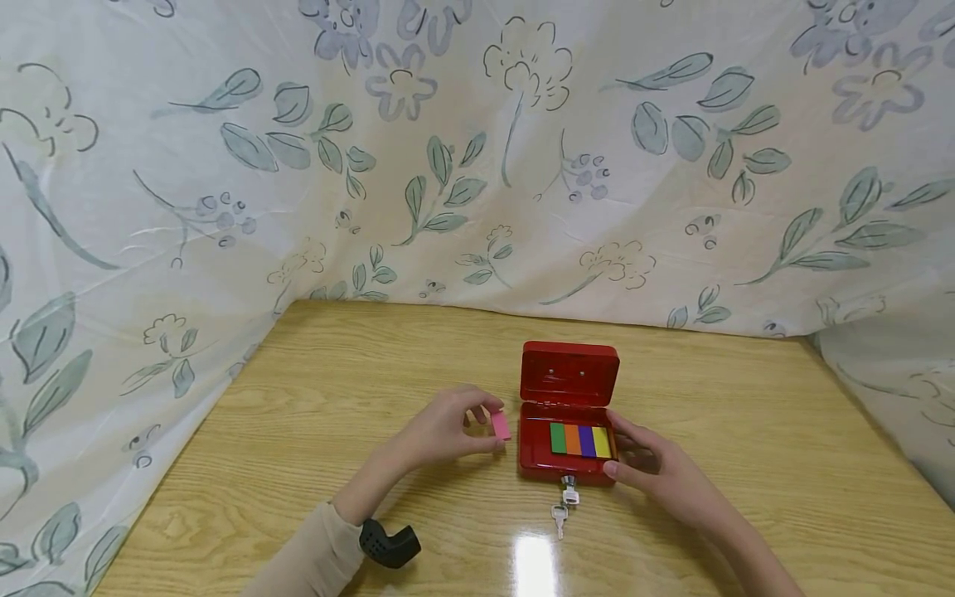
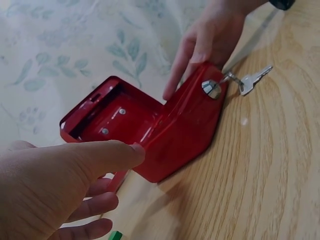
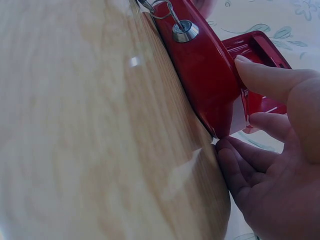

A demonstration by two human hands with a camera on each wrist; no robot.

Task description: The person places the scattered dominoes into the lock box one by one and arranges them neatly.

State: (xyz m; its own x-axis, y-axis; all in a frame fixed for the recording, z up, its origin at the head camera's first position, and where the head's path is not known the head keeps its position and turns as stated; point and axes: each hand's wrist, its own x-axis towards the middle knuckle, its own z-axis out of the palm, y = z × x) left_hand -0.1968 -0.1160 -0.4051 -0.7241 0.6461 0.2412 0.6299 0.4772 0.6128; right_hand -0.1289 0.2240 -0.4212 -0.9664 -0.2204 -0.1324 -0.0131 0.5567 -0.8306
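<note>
A red metal cash box (image 1: 528, 448) sits on the table with its lid (image 1: 569, 373) raised at the back. Green (image 1: 558, 438), orange (image 1: 572, 439), purple (image 1: 587, 441) and yellow (image 1: 601, 443) blocks lie side by side inside, toward the right. Just left of the box, my left hand (image 1: 450, 429) pinches a small pink block (image 1: 501, 425) between thumb and fingers. My right hand (image 1: 664, 474) holds the right side of the box, its thumb at the front corner in the right wrist view and the other fingers along the wall.
A key (image 1: 570, 496) sits in the lock on the box's front, and a second key (image 1: 559, 518) hangs below it. The wooden table (image 1: 358, 356) extends around the box. Floral cloth (image 1: 477, 166) hangs behind and at both sides.
</note>
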